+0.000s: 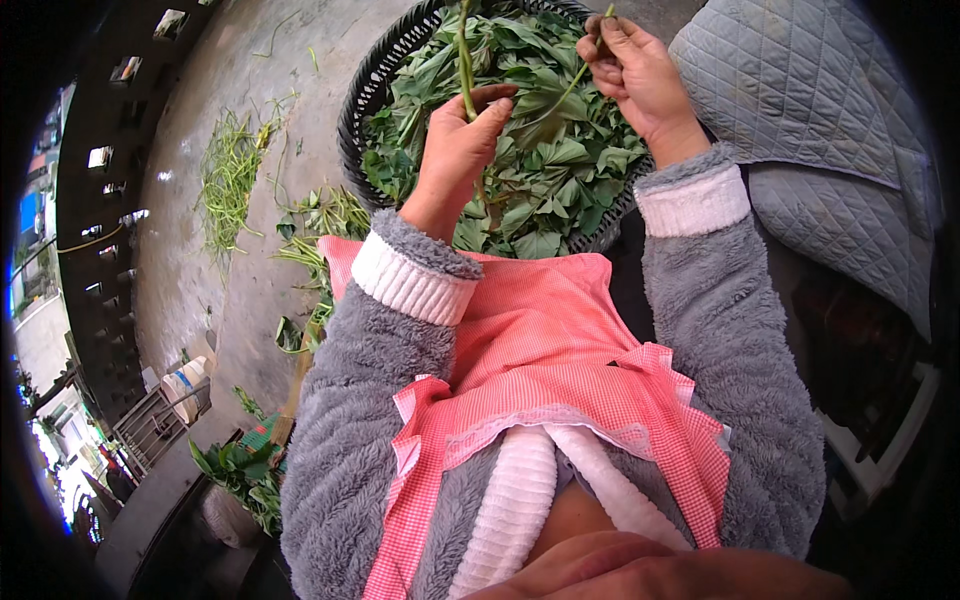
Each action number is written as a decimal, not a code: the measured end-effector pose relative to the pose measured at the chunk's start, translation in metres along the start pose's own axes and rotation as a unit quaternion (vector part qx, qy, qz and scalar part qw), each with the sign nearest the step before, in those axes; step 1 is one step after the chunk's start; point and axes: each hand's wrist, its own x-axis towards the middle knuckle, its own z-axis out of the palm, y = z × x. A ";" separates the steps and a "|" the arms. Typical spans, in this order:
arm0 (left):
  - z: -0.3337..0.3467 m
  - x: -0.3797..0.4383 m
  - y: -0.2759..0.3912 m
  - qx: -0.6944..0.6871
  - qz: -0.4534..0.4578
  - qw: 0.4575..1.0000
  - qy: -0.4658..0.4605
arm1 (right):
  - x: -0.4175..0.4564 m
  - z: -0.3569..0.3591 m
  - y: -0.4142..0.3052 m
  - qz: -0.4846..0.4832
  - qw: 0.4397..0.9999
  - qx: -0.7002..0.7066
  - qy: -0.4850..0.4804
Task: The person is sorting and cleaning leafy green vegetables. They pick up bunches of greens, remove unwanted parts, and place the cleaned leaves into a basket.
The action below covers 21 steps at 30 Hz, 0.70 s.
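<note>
A round black plastic basket heaped with green leaves stands before me. Over its left part, my left hand grips a few green stems that rise upright between thumb and fingers. My right hand, at the basket's upper right, pinches a thin green stalk between thumb and fingertips; the stalk slants down to the left over the leaves. The fingertips of both hands look dark and stained. A red-and-white checked apron covers my lap and chest.
Loose thin stems lie in a pile on the concrete floor to the left. More leafy stems lie beside the basket. A grey quilted cover is at the right. A white bucket and a leafy bunch are at lower left.
</note>
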 end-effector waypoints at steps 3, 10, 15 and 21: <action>0.018 -0.001 0.000 -0.083 -0.046 0.995 -0.016 | -0.004 0.016 0.007 -0.003 1.000 0.017 -0.006; 0.020 -0.002 -0.004 0.030 -0.070 0.994 -0.076 | -0.006 0.025 0.008 -0.024 0.999 0.021 -0.019; 0.017 0.000 0.006 -0.058 -0.122 0.991 0.015 | -0.017 0.051 0.006 -0.055 0.996 -0.026 0.064; 0.008 0.003 -0.002 -0.100 -0.168 0.974 0.114 | -0.007 0.042 -0.012 -0.248 0.954 -0.030 0.166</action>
